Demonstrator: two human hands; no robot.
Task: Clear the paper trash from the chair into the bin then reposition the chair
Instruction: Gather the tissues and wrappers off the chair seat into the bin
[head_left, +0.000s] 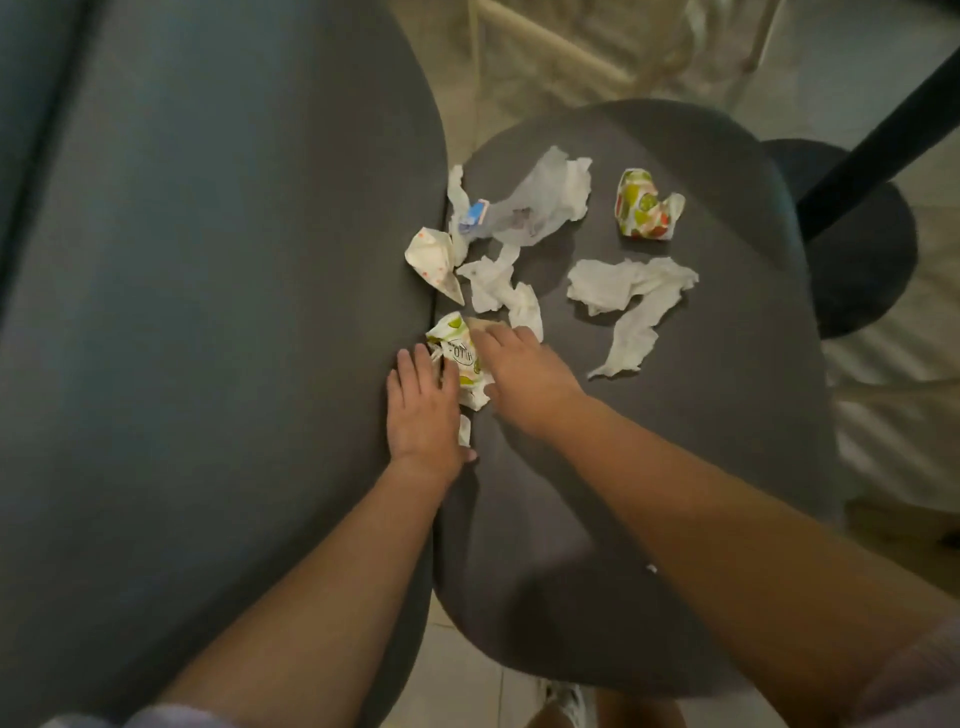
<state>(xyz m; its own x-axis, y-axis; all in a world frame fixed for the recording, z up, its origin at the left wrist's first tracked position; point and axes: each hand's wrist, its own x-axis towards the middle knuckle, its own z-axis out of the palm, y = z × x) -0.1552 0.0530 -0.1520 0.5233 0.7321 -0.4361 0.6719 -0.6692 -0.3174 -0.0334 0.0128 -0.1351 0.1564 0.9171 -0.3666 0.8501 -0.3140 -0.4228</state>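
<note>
A crumpled printed wrapper (460, 358) is pressed between both hands at the left edge of a dark chair seat (675, 441). The left hand (423, 405) lies flat, fingers spread, against its left side; the right hand (519, 374) is laid open over its right side. Neither hand is closed around it. Farther off, torn white tissues (628, 291), a cone-shaped wrapper (434, 257) and a fruit-patterned wrapper (644, 205) are scattered across the seat. A large dark cushion (208, 312) is seen to the left.
</note>
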